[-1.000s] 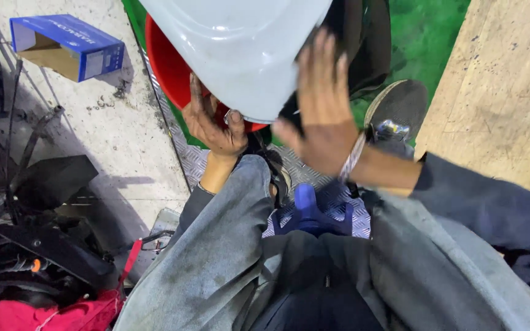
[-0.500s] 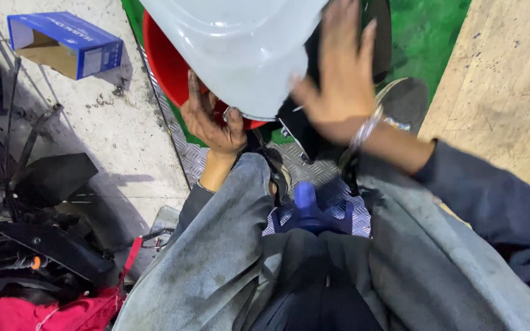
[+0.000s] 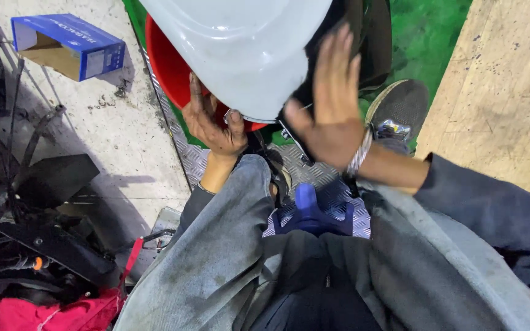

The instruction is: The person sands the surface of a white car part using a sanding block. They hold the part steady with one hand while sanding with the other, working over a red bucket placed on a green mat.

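White plastic panel (image 3: 240,55): large curved body cover, held up before the seated person, over a red part (image 3: 170,73).
Left hand (image 3: 213,122): fingers curled under the panel's lower edge (bearing its weight).
Right hand (image 3: 332,104): open wide, palm flat by the panel's right side, gripping nothing.
Advice: a steady lower grip seems wise; guide sideways with the flat palm.
Floor: blue carton (image 3: 69,46) well apart, left.

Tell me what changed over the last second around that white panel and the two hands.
The right hand, flat against the white panel a second ago, swung up and off to the right, then came back leftward; it now stands open-palmed at the panel's right edge, and contact cannot be told. The left hand stayed under the panel's lower edge by the red bucket. The blue box and blue stool kept their places.
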